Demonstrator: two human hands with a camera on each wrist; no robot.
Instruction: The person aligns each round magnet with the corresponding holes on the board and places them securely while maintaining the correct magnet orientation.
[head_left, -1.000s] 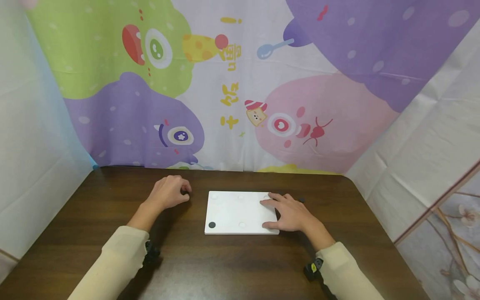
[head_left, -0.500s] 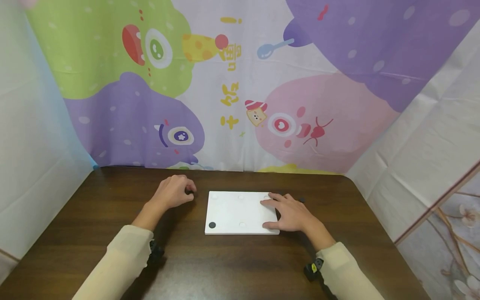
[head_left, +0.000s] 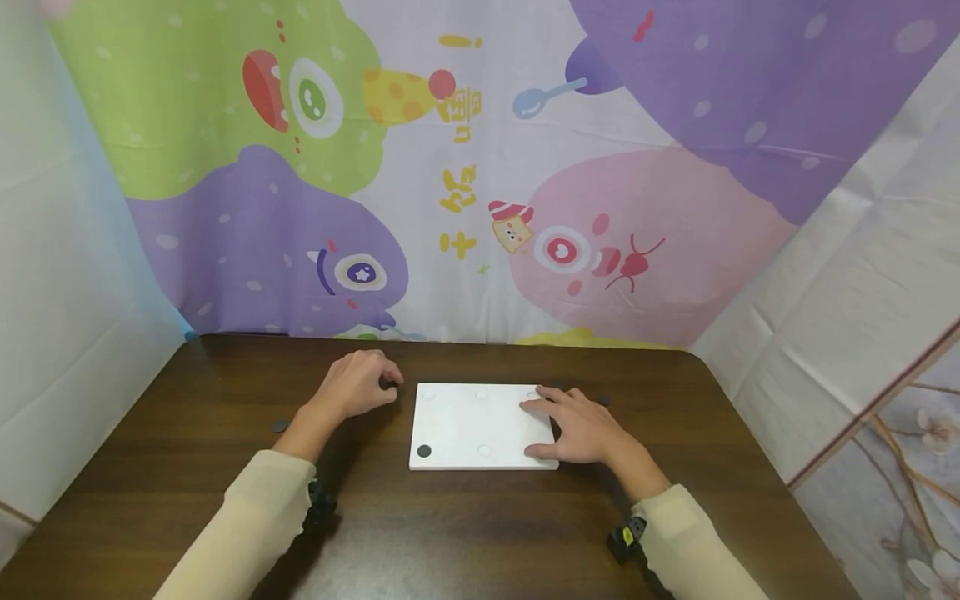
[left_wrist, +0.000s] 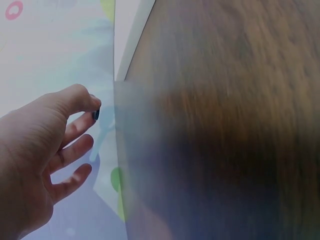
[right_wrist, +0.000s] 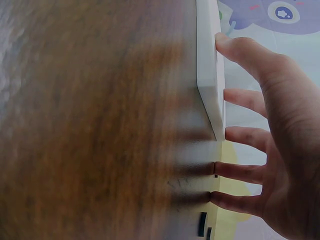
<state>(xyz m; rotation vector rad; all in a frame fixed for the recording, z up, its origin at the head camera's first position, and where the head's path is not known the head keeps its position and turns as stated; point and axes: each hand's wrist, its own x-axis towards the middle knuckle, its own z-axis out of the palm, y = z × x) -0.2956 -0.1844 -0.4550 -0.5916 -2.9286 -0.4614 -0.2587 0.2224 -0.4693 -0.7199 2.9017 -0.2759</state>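
A white rectangular board (head_left: 457, 425) lies on the table, with several shallow round recesses on its top. One black disc (head_left: 423, 451) sits at the board's front left corner. To the left of the board, my left hand (head_left: 358, 383) is raised above the table; in the left wrist view it pinches a small dark disc (left_wrist: 96, 114) between thumb and index finger, mostly hidden by the thumb. My right hand (head_left: 581, 425) has its fingers spread over the board's right end. Its thumb and some fingertips touch the board, while the other fingers reach the table beside it.
A dark disc (head_left: 281, 426) lies on the brown table (head_left: 465, 533) left of my left wrist. Another small dark disc (head_left: 603, 400) lies behind my right hand, partly hidden. A cartoon-printed curtain (head_left: 450, 317) hangs along the table's back edge.
My left hand has moved right, closer to the board, with the small disc. A dark disc on the table has come into view beside the left wrist. My right hand stays put.
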